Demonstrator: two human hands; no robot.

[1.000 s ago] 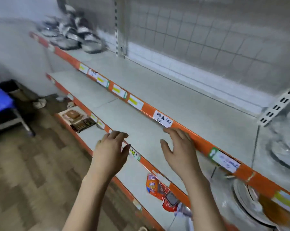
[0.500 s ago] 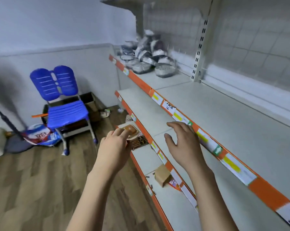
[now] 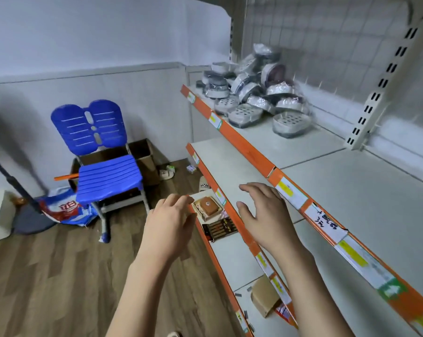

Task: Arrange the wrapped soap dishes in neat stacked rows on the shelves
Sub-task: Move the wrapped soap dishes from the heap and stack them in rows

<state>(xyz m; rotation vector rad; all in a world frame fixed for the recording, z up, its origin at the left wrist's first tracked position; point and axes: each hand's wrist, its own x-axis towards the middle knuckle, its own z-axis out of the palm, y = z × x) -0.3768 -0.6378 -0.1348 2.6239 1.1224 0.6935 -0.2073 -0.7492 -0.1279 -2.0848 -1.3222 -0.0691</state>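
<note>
From the head camera, both hands are out in front of the shelving and hold nothing. The left hand hangs over the floor edge of the lowest shelf with its fingers loosely bent; the right hand hovers over the middle shelf, fingers spread and relaxed, thumb apart from the rest.

The wrapped soap dishes lie in a loose heap at the far end of the top shelf, against the wire back panel, some flat, some tipped on edge. None is stacked or lined up yet, so the arranging looks not yet begun.

The heap lies well ahead of both hands and higher, up and to the right of the fingertips. The right hand is the nearer one, already close to the orange front rail of that shelf. The shelf runs lengthways away from the person, so any row would probably follow that line.
</note>
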